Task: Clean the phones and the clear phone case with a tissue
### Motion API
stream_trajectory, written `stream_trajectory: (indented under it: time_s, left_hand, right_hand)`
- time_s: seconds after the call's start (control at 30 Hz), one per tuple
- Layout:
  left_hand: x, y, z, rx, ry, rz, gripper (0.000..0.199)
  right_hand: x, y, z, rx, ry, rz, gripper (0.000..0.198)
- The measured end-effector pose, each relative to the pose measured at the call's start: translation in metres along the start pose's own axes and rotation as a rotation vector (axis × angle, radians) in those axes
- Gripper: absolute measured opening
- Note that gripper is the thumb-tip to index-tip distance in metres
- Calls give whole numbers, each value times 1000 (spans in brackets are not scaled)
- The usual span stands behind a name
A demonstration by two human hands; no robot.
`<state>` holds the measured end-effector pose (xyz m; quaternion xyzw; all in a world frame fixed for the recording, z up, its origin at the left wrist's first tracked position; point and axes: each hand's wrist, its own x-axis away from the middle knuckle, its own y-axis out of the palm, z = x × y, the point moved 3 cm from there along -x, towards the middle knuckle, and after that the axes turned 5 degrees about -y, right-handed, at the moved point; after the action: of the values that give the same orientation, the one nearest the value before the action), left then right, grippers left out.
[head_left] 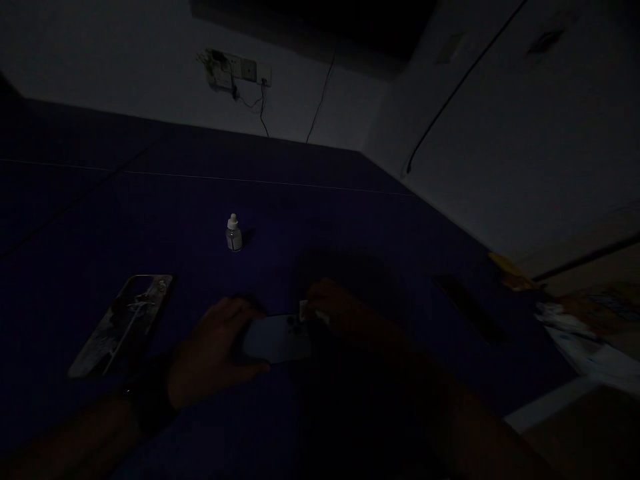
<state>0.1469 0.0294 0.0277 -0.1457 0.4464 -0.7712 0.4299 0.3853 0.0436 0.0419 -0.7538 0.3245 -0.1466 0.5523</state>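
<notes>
A smartphone [277, 340] lies on the dark blue surface, its pale back and camera lenses facing up. My left hand [213, 350] grips its left end between thumb and fingers, with a dark band on the wrist. At the camera end, my right hand [333, 303] is closed on a small white cloth or wipe [303, 309], which touches or nearly touches the phone's edge. The room is too dark to show the right fingers clearly. Left of my hands lies a patterned phone case [123, 327] with a camera cutout. Beyond the phone, a small white-capped dropper bottle [233, 233] stands upright.
On the right lies a dark flat rectangular object [470, 308]. Crumpled white and yellowish packaging [585, 327] sits at the far right edge. Sockets with cords [243, 69] are on the back wall, and a black cable [460, 90] runs down the right wall.
</notes>
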Motion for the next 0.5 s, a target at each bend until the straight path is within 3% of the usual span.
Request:
stream_trajectory:
  time_s: [0.17, 0.3, 0.5]
  left_hand:
    - [0, 0, 0, 13, -4, 4, 53]
    - [1, 1, -1, 10, -5, -15, 55]
    - [1, -1, 0, 3, -20, -9, 55]
  right_hand:
    - [23, 11, -5, -39, -43, 130, 17]
    - [23, 18, -8, -6, -179, 95, 15]
    - [21, 19, 2, 41, -167, 154, 16]
